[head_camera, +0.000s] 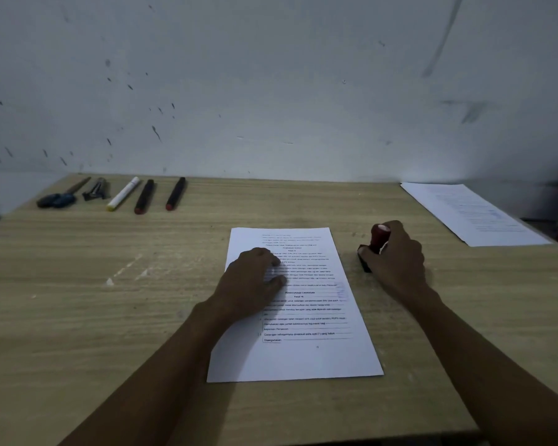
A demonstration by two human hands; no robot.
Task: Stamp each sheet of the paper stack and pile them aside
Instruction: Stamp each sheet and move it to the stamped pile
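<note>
A stack of printed white paper (pixel 306 352) lies on the wooden table (pixel 110 317) in front of me. A faint blue stamp mark shows near the top sheet's right edge. My left hand (pixel 255 281) rests flat on the upper left part of the top sheet, fingers spread. Right of the stack, my right hand (pixel 397 255) grips a dark red stamp (pixel 379 238) by its handle, with the stamp's base down on the table. A second pile of sheets (pixel 471 214) with blue stamp marks lies at the far right corner.
Along the table's back left lie scissors (pixel 58 197), a small dark metal tool (pixel 95 189), a white marker (pixel 123 194) and two dark markers (pixel 144 196) (pixel 175 193). A marked wall stands right behind the table. The table's front edge runs close to me.
</note>
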